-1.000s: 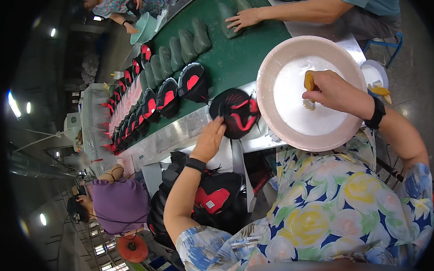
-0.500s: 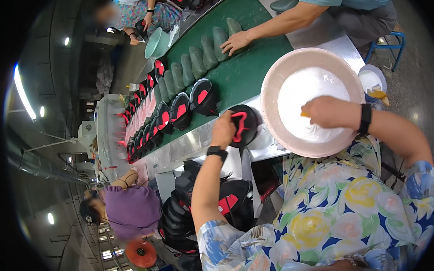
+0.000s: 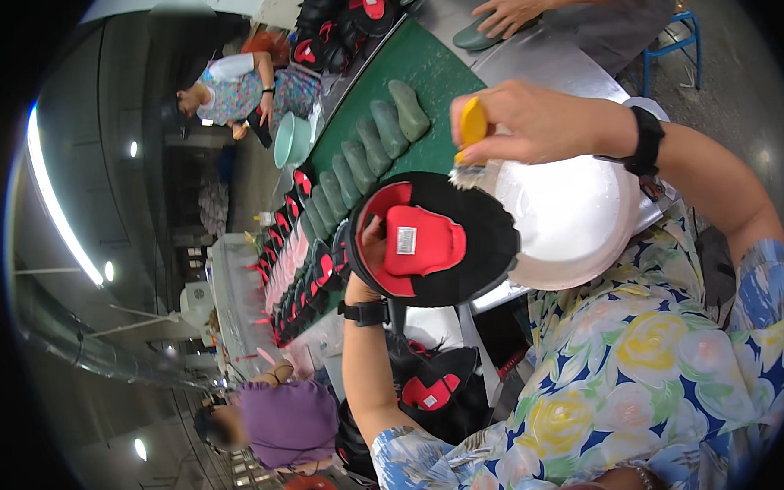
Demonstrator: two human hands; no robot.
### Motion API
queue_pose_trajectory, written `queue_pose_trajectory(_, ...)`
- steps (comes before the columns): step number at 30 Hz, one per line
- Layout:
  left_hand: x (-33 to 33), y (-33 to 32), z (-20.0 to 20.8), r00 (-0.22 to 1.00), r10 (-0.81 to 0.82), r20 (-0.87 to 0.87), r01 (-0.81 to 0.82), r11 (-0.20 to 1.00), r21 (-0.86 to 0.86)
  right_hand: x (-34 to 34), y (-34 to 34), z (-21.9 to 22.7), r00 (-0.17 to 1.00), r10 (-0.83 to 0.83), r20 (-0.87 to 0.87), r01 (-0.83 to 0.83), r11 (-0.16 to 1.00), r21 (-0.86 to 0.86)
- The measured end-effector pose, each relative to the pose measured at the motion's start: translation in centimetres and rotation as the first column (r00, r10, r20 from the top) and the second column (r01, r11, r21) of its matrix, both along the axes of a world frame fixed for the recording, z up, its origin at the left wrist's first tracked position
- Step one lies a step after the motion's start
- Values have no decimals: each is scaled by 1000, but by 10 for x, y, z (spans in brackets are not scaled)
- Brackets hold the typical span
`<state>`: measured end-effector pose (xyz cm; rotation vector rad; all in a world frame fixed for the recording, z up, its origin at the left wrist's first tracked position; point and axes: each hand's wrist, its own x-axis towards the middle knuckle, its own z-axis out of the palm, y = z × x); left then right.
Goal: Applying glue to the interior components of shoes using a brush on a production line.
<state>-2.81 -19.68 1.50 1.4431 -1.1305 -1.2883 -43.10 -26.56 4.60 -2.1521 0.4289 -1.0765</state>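
My right hand [image 3: 524, 122] closes round one yellow-handled, pale-bristled brush [image 3: 473, 123]; my left hand [image 3: 373, 244], partly hidden, grips one black-and-red fabric shoe upper [image 3: 487, 235], its fingers inside the opening. The upper lies below the brush, bristles at its edge; whether they touch, I cannot tell. Beside it sits one round pale-pink basin [image 3: 622, 231]; at least five green foot-shaped lasts [image 3: 387, 129] stand beyond.

Black-and-red shoe upper [image 3: 487, 240], yellow brush handle [image 3: 474, 121], pale-pink basin [image 3: 572, 275], floral shirt [image 3: 630, 357].
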Motion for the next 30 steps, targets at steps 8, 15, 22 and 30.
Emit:
queue_pose_trajectory(8, -45, 1, -7, 974, 39, 224, 33, 950, -309, -19, 5, -1, 944, -286, -166, 281, 958, -52)
queue_pose_trajectory(15, -82, 6, -33, 914, 183, 363, 45, 842, -537, -3, 11, -27, 863, -505, 9, 497, 851, 167)
queue_pose_trajectory(22, -101, 6, -45, 817, 365, 447, 86, 689, -720, 15, 25, -47, 873, -488, 12, 416, 757, 504)
queue_pose_trajectory(30, -110, 2, -42, 681, 565, 466, 201, 467, -861, 28, 44, -53, 937, -345, 60, 203, 676, 708)
